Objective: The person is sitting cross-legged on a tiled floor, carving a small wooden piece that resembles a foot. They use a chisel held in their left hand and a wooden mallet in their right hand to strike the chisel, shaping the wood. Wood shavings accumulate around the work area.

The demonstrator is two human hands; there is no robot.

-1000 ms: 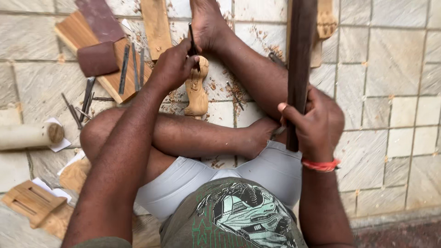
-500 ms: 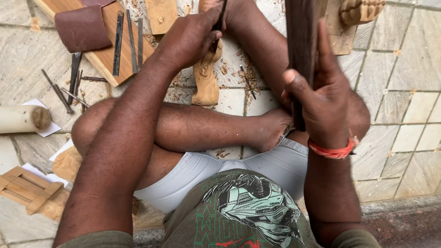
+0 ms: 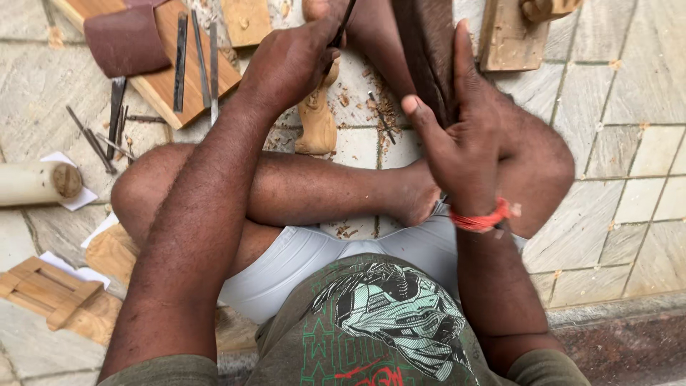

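Note:
I sit cross-legged on a tiled floor. My left hand [image 3: 293, 61] is closed around a thin dark chisel [image 3: 345, 21] whose tip rests on a small pale wooden carving [image 3: 316, 118] lying on the tiles. My right hand [image 3: 464, 146], with a red thread band at the wrist, grips a dark wooden club [image 3: 426, 57] held upright, to the right of the carving. Wood chips [image 3: 379, 107] lie scattered between the two hands.
A wooden board [image 3: 161, 86] at upper left carries several metal chisels [image 3: 196, 50] and a dark red-brown curved piece [image 3: 125, 39]. More loose tools [image 3: 100, 139] lie beside it. A pale wooden cylinder [image 3: 36, 182] and a small slatted wooden frame [image 3: 46, 289] sit at the left. Wooden blocks [image 3: 507, 36] lie at top.
The view has closed in and shifted down over my hands. My right hand with the club has risen and its fingers have loosened around it; my left hand keeps the chisel on the carving.

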